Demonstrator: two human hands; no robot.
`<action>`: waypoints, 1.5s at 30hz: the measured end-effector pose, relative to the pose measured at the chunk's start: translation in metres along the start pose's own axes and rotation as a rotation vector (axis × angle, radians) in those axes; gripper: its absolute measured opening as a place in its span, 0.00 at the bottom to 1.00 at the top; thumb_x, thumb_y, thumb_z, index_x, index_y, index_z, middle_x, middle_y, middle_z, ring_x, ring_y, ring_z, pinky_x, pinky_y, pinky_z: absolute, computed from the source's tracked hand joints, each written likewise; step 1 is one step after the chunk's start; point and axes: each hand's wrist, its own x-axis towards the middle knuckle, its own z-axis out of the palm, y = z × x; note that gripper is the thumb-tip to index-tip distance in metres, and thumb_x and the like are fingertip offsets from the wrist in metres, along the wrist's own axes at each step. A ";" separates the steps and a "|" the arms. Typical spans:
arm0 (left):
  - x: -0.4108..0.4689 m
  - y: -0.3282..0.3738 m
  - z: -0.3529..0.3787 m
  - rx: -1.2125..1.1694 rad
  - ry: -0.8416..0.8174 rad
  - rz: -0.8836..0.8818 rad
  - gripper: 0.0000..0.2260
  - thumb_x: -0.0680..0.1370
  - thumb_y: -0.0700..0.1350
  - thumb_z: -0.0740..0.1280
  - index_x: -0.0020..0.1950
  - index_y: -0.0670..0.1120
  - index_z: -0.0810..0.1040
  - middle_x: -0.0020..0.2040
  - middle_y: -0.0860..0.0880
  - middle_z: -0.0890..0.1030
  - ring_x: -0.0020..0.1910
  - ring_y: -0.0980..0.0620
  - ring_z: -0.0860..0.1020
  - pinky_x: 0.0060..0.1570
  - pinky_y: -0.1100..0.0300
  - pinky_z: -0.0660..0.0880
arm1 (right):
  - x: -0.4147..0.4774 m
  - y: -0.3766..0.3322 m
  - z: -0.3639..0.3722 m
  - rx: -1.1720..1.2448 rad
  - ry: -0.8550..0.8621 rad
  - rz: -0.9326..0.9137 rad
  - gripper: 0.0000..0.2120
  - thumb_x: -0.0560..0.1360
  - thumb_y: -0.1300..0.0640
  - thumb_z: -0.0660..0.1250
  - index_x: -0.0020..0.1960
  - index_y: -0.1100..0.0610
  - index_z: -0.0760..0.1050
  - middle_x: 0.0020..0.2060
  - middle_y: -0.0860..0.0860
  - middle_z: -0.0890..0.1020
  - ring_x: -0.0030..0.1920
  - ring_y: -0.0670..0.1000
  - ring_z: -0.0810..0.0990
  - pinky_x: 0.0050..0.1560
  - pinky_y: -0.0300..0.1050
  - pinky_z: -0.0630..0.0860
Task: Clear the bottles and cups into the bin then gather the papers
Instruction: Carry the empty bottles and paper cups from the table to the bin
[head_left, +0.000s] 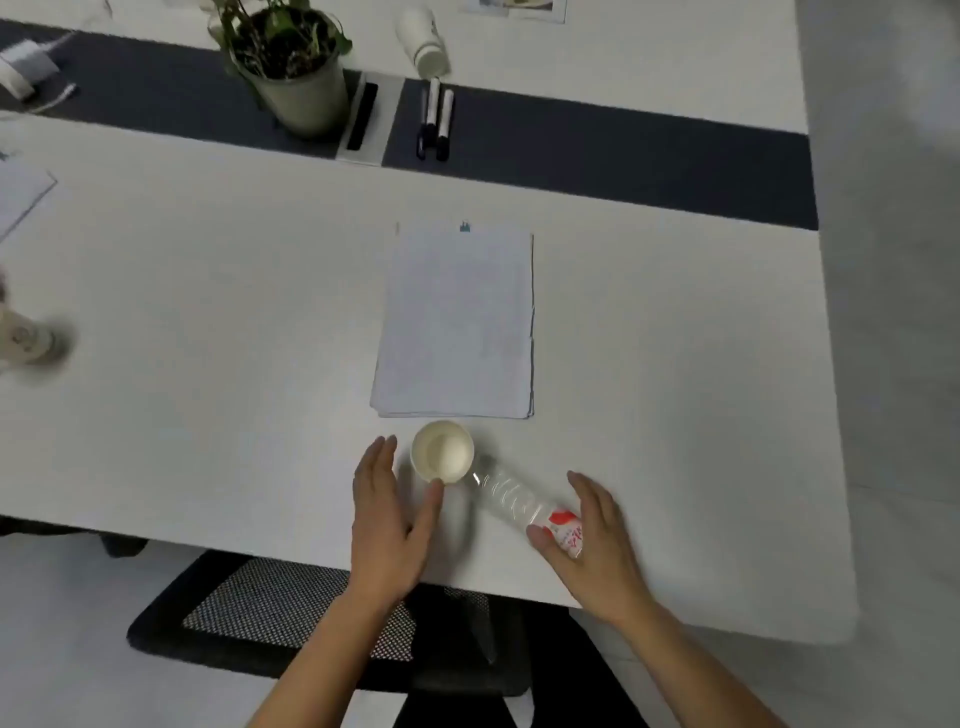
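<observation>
- We observe the left hand (387, 512) open, fingers spread apart, palm facing right, positioned beside the paper cup (442, 451); the thumb tip touches or nearly touches the cup's near rim, and nothing is gripped
- We observe the right hand (592, 535) cupped around the base end of the plastic bottle (524, 506); the thumb lies against the red label and the fingers curve over the far side, so the hand is partly closed on the bottle, though we cannot tell whether the grip is firm
- The bottle is clear, lies on its side on the white table (208, 364), and points its neck toward the cup; neck and cup wall appear to touch
- The cup stands upright, mouth up, just in front of the near edge of the paper stack (457, 322)
- The paper stack lies flat at the table centre, well clear of both hands
- A second white cup (423, 39) lies on its side at the far part of the table, just beyond two markers (435, 117) resting on the dark strip (623, 145)
- A potted plant (291, 67) stands on the strip left of the markers
- A blurred container (26, 338) sits at the left edge; we cannot identify it
- A further sheet (21, 192) lies at the far left
- A mesh chair (311, 613) stands below the near table edge
</observation>
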 end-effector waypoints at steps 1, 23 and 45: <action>0.007 0.002 0.007 -0.017 -0.002 0.012 0.37 0.77 0.64 0.62 0.79 0.46 0.55 0.79 0.49 0.57 0.78 0.55 0.53 0.72 0.60 0.55 | 0.003 0.002 0.001 -0.008 -0.017 -0.030 0.45 0.68 0.30 0.66 0.78 0.49 0.58 0.74 0.45 0.62 0.74 0.45 0.61 0.74 0.46 0.62; 0.006 0.047 -0.013 -0.177 0.067 -0.135 0.41 0.72 0.53 0.76 0.78 0.50 0.56 0.72 0.55 0.67 0.65 0.59 0.69 0.59 0.67 0.67 | 0.011 -0.035 -0.034 -0.106 -0.065 0.057 0.42 0.72 0.36 0.69 0.79 0.46 0.54 0.68 0.45 0.72 0.66 0.48 0.72 0.64 0.46 0.72; -0.091 0.214 0.024 -0.291 -0.365 0.321 0.37 0.64 0.58 0.74 0.70 0.57 0.64 0.57 0.76 0.68 0.55 0.75 0.70 0.50 0.70 0.67 | -0.245 0.047 -0.159 0.429 0.930 0.369 0.38 0.67 0.37 0.71 0.75 0.41 0.63 0.62 0.42 0.78 0.57 0.43 0.79 0.50 0.34 0.75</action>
